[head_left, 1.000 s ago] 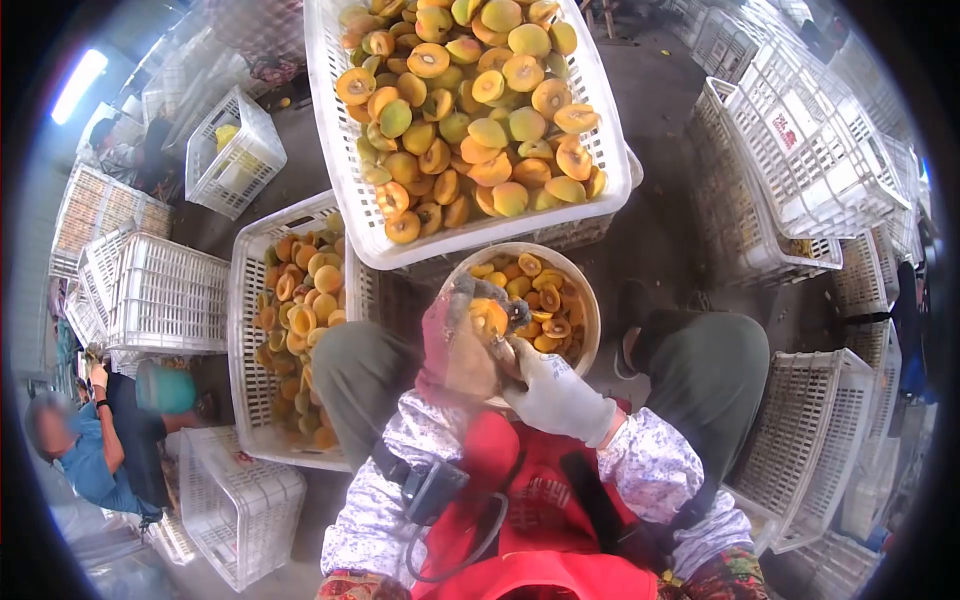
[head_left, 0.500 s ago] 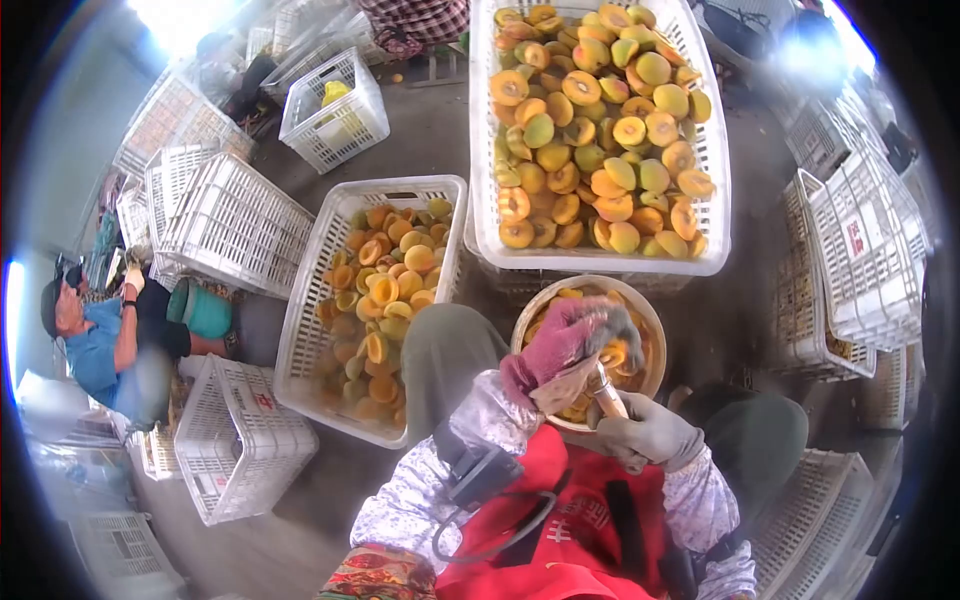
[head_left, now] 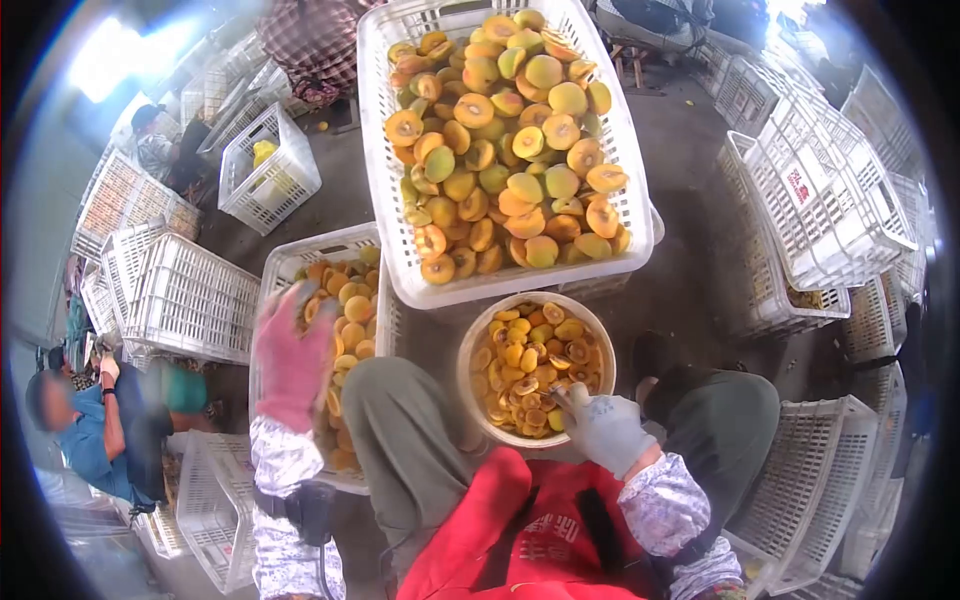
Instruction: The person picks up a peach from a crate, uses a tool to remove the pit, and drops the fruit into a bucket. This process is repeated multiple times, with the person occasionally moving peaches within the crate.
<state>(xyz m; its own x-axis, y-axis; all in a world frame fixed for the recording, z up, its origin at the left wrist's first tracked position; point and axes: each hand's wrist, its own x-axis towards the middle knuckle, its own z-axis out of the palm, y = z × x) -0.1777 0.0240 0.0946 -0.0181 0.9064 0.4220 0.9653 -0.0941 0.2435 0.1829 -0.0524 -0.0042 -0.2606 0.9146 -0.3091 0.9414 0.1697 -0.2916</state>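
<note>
My left hand (head_left: 293, 362), in a pink glove, is blurred over the left crate (head_left: 385, 330) of halved apricots (head_left: 352, 310); its fingers look spread, with nothing visible in them. My right hand (head_left: 608, 430), in a pale grey glove, is at the right rim of a round white tub (head_left: 466, 385). Its fingers are curled together over the fruit, and what they hold is hidden. Many cut apricot pieces (head_left: 520, 365) fill the tub. Beyond it, a large white crate (head_left: 500, 290) holds a heap of apricot halves (head_left: 500, 150).
White slatted crates (head_left: 195, 300) stand stacked on the left, and more crates (head_left: 810, 190) on the right. A person in a blue shirt (head_left: 92, 440) sits at far left near a green bucket (head_left: 186, 388). A small crate (head_left: 270, 170) holds something yellow.
My left hand has left the tub and moved left over the side crate. My right hand was gripping a light-handled tool, no longer visible, and is now lower over the tub. The view has shifted.
</note>
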